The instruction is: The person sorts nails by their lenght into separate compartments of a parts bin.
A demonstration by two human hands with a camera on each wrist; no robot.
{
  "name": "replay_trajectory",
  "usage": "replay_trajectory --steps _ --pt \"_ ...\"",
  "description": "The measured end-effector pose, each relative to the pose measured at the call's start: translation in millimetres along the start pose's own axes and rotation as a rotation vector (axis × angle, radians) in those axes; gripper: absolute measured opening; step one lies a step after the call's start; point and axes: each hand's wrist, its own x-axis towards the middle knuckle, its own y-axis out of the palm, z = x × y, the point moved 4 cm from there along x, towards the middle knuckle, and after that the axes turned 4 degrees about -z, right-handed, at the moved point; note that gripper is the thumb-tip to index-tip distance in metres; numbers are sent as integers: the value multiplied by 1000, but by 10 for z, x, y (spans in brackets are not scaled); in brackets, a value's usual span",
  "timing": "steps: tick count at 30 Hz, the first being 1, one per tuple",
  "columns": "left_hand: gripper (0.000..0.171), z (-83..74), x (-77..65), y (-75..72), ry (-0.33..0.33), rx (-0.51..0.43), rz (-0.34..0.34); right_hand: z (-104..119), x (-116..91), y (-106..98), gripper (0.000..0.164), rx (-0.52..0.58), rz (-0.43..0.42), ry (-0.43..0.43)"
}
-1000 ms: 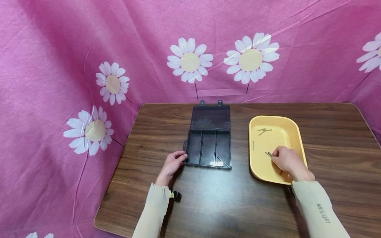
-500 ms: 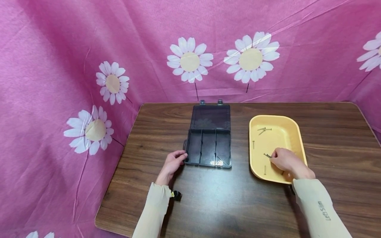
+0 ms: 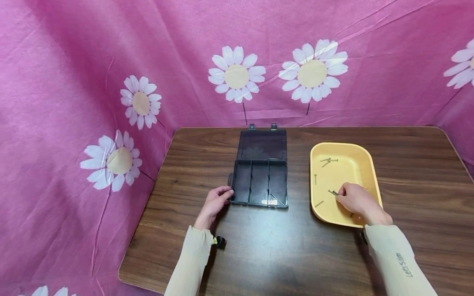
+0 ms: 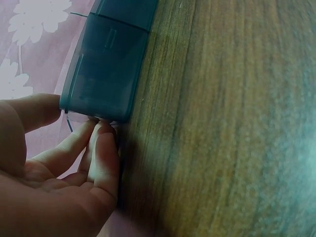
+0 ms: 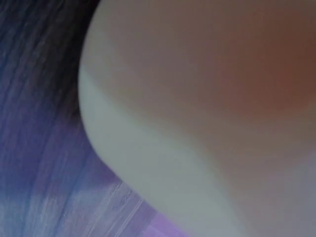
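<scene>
A dark see-through compartment box (image 3: 241, 181) lies on the table with its lid (image 3: 262, 144) folded back; one screw (image 3: 277, 200) is in its right compartment. My left hand (image 3: 214, 204) grips the box's near left corner. In the left wrist view, the thumb is at the rim and bent fingers touch the wall. Inside the yellow tray (image 3: 342, 168) on the right, my right hand (image 3: 358, 202) pinches screws (image 3: 333, 192) between thumb and fingers; their exact number is hidden. More screws (image 3: 327, 160) lie at the tray's far left, and another screw (image 3: 319, 203) near its left wall.
Both containers stand on a wooden table (image 3: 252, 255), apart from each other. A pink flowered cloth (image 3: 270, 24) hangs behind and to the left. In the right wrist view, a blurred pale tray wall (image 5: 123, 128) fills most of the frame.
A screw near the tray's front left has come into view and turned, now slanting nearer the left wall. The screws in my right fingers have shifted slightly. My left hand stays put.
</scene>
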Motion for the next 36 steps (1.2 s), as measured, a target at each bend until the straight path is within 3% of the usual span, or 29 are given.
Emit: replay_trajectory --steps 3,7,13,25,36 --pt "35 3 8 -2 1 1 0 -18 -30 99 19 -83 -155 -7" --pt "37 -2 6 -3 4 -6 4 29 13 -2 16 -127 -138 -34" --pt "37 -8 -7 -2 6 -6 5 112 -1 -61 15 -202 -211 -97" --pt "35 -15 -14 -3 15 3 -4 192 -85 -111 19 -172 -228 -46" --pt "35 -9 -4 -4 16 7 -5 256 -132 -165 15 -158 -343 -80"
